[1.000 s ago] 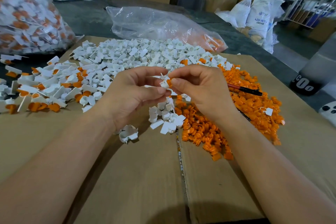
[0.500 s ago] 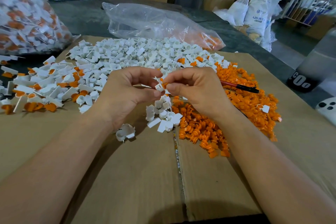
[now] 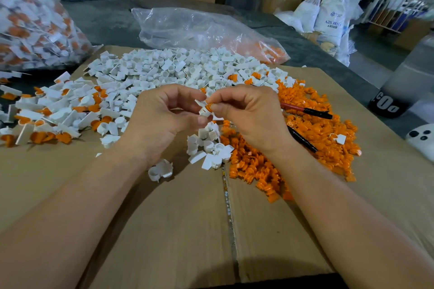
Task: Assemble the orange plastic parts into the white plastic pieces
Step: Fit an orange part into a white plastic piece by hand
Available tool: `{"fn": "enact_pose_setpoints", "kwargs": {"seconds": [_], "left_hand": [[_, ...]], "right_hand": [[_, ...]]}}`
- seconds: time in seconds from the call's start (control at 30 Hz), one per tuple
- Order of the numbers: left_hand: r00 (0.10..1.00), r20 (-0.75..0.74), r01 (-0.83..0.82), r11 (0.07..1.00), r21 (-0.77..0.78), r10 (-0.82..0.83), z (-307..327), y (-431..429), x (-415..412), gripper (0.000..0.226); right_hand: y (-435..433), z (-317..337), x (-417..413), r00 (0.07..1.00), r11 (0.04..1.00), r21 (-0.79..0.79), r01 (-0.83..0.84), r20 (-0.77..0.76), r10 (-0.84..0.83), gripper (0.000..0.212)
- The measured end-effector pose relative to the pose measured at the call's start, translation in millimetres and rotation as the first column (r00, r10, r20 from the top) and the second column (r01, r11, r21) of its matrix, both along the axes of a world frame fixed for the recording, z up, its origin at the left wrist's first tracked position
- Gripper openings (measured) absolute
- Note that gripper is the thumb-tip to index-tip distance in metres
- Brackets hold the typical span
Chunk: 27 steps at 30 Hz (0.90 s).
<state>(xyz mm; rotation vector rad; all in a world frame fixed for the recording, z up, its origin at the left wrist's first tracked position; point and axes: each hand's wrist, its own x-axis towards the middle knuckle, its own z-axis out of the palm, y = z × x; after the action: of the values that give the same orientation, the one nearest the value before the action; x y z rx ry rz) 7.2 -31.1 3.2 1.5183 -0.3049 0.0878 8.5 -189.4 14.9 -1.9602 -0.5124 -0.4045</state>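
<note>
My left hand (image 3: 162,122) pinches a small white plastic piece (image 3: 203,109) between thumb and fingers above the cardboard. My right hand (image 3: 249,115) presses an orange part (image 3: 208,106) against that white piece with its fingertips. Both hands meet at the middle of the view. A big heap of loose white pieces (image 3: 178,70) lies behind them. A heap of orange parts (image 3: 305,134) spreads to the right. Joined white-and-orange pieces (image 3: 49,112) lie at the left.
A cardboard sheet (image 3: 178,230) covers the table. A few white pieces (image 3: 209,148) sit just under my hands. Two pens (image 3: 307,111) lie on the orange heap. A clear bag (image 3: 199,30) lies behind, and a bag of finished pieces (image 3: 30,21) stands far left.
The hands stay together at the same spot; the orange part now sits against the white piece, and the fingers have shifted slightly around it.
</note>
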Motion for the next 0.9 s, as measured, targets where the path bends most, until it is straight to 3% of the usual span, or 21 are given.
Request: {"fn": "enact_pose_setpoints", "kwargs": {"seconds": [0.2,0.37,0.53,0.67,0.9], "left_hand": [[1.0,0.014,-0.028,0.995,0.099,0.026,-0.8,-2.7,-3.0,0.033],[0.969,-0.207,0.093,0.978,-0.189,-0.132,5.9,0.5,-0.5,0.019],[0.952,-0.278,0.088,0.984,-0.156,-0.129,6.5,3.0,0.3,0.035],[0.938,-0.307,0.104,0.975,-0.197,-0.162,5.5,1.8,0.7,0.043],[0.968,-0.251,-0.052,0.995,-0.085,0.029,2.7,2.7,3.1,0.041]], "right_hand": [[-4.1,1.6,0.2,0.997,0.995,-0.058,-0.078,-0.029,0.076,0.024],[-3.5,-0.8,0.8,0.998,0.989,-0.147,-0.029,0.058,0.038,0.016],[-4.5,-1.8,2.3,0.997,0.982,-0.183,-0.039,0.053,0.049,0.015],[-1.6,-2.7,0.9,0.999,0.991,-0.125,-0.04,0.012,0.041,0.012],[3.6,-3.5,-1.3,0.999,0.986,-0.166,-0.03,0.032,0.036,0.03]]}}
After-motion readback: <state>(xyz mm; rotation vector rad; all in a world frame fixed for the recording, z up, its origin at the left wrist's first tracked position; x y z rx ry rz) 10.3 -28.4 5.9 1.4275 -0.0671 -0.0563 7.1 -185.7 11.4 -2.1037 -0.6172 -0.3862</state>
